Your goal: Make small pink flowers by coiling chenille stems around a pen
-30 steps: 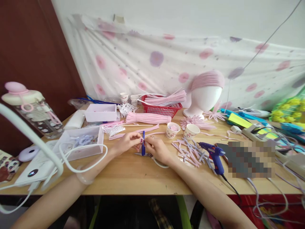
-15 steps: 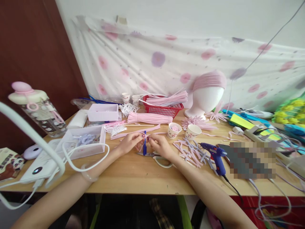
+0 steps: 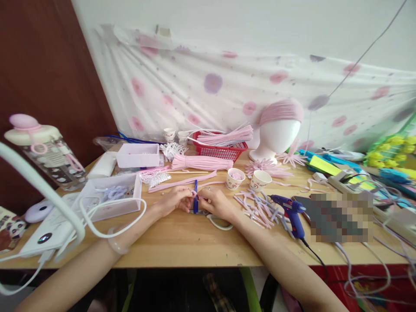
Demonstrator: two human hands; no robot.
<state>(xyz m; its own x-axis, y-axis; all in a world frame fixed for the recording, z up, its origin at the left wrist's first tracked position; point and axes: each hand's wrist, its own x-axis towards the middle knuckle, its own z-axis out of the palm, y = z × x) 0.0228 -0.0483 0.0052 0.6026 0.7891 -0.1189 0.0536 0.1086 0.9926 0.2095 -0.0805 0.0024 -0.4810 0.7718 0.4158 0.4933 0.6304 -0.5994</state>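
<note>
Both my hands meet at the middle of the wooden table (image 3: 182,242). My left hand (image 3: 173,199) and my right hand (image 3: 216,203) pinch a small blue stick (image 3: 195,197) that stands upright between their fingertips. A bit of pink material is at the fingertips too, too small to make out. Scissors (image 3: 218,222) with pale handles lie flat on the table just under my right hand. A clear bangle (image 3: 113,246) sits on my left wrist.
A blue glue gun (image 3: 290,212) and loose pink and lilac strips (image 3: 256,206) lie to the right. Two paper cups (image 3: 248,178), a red basket (image 3: 221,149) of pink strips and a foam head (image 3: 277,132) stand behind. Clear boxes (image 3: 110,197), a bottle (image 3: 45,151) and white cables (image 3: 97,225) crowd the left.
My hands have dropped slightly closer to the table with the blue stick still upright between them. The view has shifted a little.
</note>
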